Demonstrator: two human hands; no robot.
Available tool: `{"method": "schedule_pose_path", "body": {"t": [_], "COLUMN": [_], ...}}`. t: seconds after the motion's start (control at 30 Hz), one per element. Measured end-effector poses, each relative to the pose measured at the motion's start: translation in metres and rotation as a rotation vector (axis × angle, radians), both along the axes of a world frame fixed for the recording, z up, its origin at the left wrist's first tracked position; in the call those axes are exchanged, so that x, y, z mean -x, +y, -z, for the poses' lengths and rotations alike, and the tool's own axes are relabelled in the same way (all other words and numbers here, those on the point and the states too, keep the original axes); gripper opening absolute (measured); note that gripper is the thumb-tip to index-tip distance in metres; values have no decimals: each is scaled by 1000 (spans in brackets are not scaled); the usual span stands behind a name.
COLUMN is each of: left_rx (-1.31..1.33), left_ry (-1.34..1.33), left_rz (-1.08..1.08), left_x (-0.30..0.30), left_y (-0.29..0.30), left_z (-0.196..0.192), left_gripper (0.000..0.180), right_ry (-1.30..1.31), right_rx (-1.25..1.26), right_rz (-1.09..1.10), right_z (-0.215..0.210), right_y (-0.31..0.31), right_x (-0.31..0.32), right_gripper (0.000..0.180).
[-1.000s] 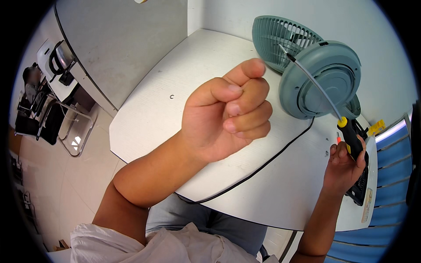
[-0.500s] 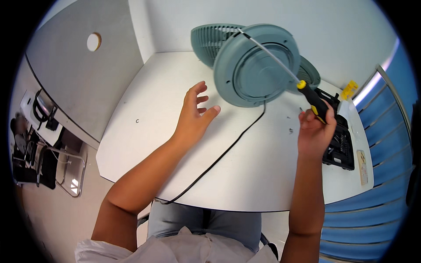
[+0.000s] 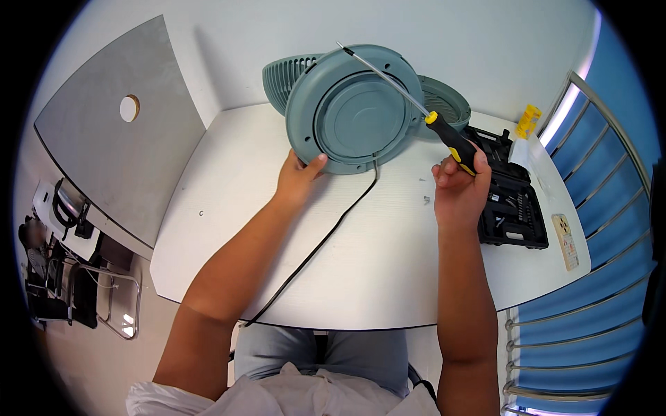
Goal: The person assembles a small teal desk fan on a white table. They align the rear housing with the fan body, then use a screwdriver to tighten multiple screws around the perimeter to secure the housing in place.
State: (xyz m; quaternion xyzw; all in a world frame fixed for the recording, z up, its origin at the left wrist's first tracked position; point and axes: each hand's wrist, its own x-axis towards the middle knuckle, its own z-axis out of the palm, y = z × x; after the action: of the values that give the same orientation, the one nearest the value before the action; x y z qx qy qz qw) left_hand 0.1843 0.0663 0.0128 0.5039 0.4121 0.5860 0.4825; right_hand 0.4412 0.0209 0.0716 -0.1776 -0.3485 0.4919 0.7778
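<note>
A grey-green electric fan lies on its side at the back of the table, its round base (image 3: 364, 119) turned toward me. My left hand (image 3: 298, 179) has its fingers behind the lower left rim of this base and the thumb on the front. In my right hand (image 3: 459, 194) is a screwdriver (image 3: 451, 142) with a black and yellow handle, slanting up to the left. Its long shaft crosses in front of the base, and the tip shows just past the upper rim. Whether the tip touches anything I cannot tell. Behind the base, a slatted grille (image 3: 279, 87) sticks out.
A black power cord (image 3: 331, 229) runs from the base over the table's front edge. Small screws (image 3: 427, 200) lie left of my right hand. An open black tool case (image 3: 513, 215) and a yellow-capped bottle (image 3: 527, 125) stand at right. A small C-shaped clip (image 3: 201, 213) lies at left.
My left hand has gone from free in the air to holding the base's lower left rim. The view has shifted; the screwdriver stays in my right hand.
</note>
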Motion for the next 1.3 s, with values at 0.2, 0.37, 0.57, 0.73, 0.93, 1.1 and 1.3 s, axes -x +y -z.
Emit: {"method": "schedule_pose_path", "body": {"t": [0.2, 0.37, 0.57, 0.73, 0.93, 1.1, 1.3], "left_rx": [-58, -131, -284, -306, -532, -733, -572], "left_ry": [131, 279, 748, 1062, 1320, 1392, 683], "left_rz": [-85, -140, -161, -186, -177, -173, 11], "left_x": [29, 64, 95, 95, 91, 47, 27], "left_y": [-3, -6, -29, -53, -59, -56, -42], "left_z": [-20, -53, -111, -155, -180, -191, -173], "left_gripper": [62, 54, 44, 40, 39, 42, 46], "right_ry": [24, 31, 32, 33, 71, 42, 14], "right_rx": [31, 30, -62, -84, -81, -139, -137], "right_rz": [-8, -41, -150, -205, -235, -166, -102], "right_z": [2, 1, -1, 2, 9, 9, 9], "right_y": [3, 0, -5, -3, 4, 4, 7], "right_x": [1, 1, 2, 1, -3, 2, 3], "right_gripper": [30, 30, 35, 35, 35, 38, 42]}}
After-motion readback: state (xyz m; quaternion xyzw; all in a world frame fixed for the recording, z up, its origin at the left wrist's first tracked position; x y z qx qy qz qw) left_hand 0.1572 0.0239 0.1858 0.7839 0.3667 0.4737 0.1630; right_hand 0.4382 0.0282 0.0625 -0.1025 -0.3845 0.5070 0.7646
